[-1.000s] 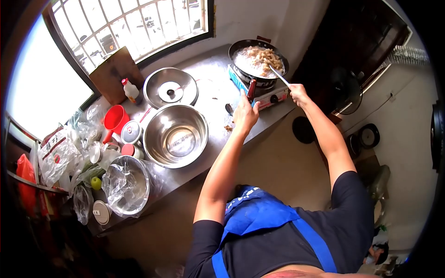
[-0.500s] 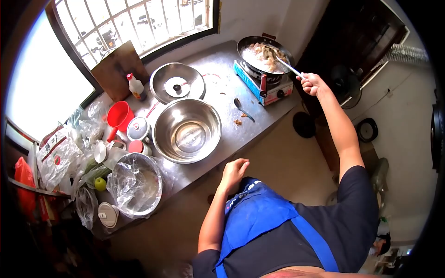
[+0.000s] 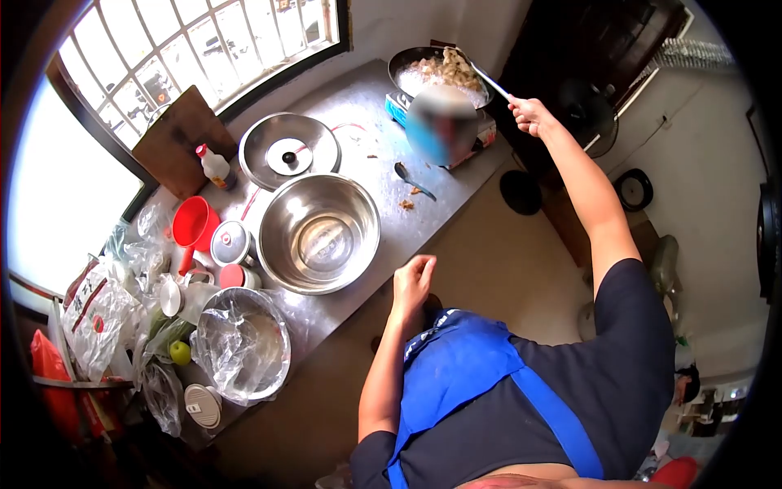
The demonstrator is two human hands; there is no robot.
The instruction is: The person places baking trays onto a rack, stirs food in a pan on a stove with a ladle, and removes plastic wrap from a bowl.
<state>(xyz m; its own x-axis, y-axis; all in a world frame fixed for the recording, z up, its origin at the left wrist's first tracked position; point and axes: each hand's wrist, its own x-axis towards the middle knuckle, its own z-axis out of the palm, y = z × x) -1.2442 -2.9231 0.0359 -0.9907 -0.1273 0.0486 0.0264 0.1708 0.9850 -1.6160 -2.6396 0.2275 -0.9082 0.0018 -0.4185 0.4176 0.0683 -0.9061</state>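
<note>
My right hand is closed around the pale handle of a cooking spatula, which reaches into a dark wok. Pale and brownish food pieces lie in whitish liquid in the wok, some heaped at the spatula's far end, which they hide. Under the wok is a portable gas stove, largely covered by a round blurred patch. Away from the counter's front edge, my left hand hangs with fingers curled in and nothing visible in it. The large steel basin is the thing nearest to it.
A dark spoon and food scraps lie on the steel counter. Left of them stand a round lid, a red dipper, a bottle, a cutting board and a plastic-covered bowl.
The spatula end has shifted toward the wok's far side, with food gathered there. My left hand's fingers now point more upward. The view has shifted slightly, and a blurred patch covers the stove.
</note>
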